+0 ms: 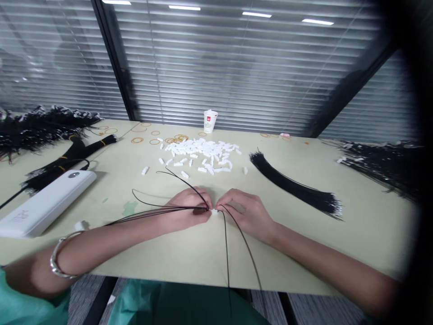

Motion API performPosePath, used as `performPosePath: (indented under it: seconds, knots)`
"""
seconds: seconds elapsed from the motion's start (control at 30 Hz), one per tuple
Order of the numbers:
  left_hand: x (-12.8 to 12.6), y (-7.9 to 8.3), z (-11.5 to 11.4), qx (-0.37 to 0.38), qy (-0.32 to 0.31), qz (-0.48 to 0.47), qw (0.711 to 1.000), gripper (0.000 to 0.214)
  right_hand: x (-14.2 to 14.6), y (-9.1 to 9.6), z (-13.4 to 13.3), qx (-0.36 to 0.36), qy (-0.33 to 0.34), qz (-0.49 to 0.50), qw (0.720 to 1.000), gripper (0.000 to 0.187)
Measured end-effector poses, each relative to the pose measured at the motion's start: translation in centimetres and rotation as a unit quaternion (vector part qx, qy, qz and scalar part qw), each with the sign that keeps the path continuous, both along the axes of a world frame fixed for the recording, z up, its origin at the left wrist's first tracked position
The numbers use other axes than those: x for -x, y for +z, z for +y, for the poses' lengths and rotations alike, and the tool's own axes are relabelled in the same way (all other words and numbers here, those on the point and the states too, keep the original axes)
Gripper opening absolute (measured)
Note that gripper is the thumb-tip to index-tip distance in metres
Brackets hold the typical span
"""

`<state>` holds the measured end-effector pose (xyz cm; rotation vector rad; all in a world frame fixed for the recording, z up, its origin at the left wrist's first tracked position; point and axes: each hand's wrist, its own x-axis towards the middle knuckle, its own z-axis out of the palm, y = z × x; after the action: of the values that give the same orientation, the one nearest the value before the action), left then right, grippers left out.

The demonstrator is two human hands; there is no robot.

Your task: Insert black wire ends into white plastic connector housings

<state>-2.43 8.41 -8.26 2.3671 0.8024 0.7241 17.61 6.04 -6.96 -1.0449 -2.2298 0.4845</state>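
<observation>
My left hand (189, 207) and my right hand (245, 212) meet at the table's near middle, fingertips pinched together around a small white connector (214, 211). Thin black wires (158, 210) fan out leftward from my left fingers, and two more (237, 243) trail from my right fingers down over the table's front edge. Both hands are closed. A silver bracelet (59, 257) circles my left wrist.
A heap of white connectors (199, 153) lies beyond my hands, with rubber bands (138, 140) and a paper cup (210, 121) behind. A black wire bundle (294, 185) lies right, more bundles (64, 158) left and far right (382, 162). A white power bank (47, 203) sits left.
</observation>
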Motion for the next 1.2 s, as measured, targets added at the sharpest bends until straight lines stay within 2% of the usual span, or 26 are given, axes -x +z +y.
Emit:
performPosePath:
  seconds: [0.47, 1.2]
  knots:
    - [-0.09, 0.37, -0.21, 0.004, 0.006, 0.002, 1.0, 0.008, -0.25, -0.55, 0.19, -0.01, 0.012, -0.011, 1.0, 0.012]
    - [-0.14, 0.05, -0.15, 0.017, 0.011, -0.015, 1.0, 0.006, -0.05, -1.05, 0.34, -0.043, 0.033, -0.021, 0.998, 0.016]
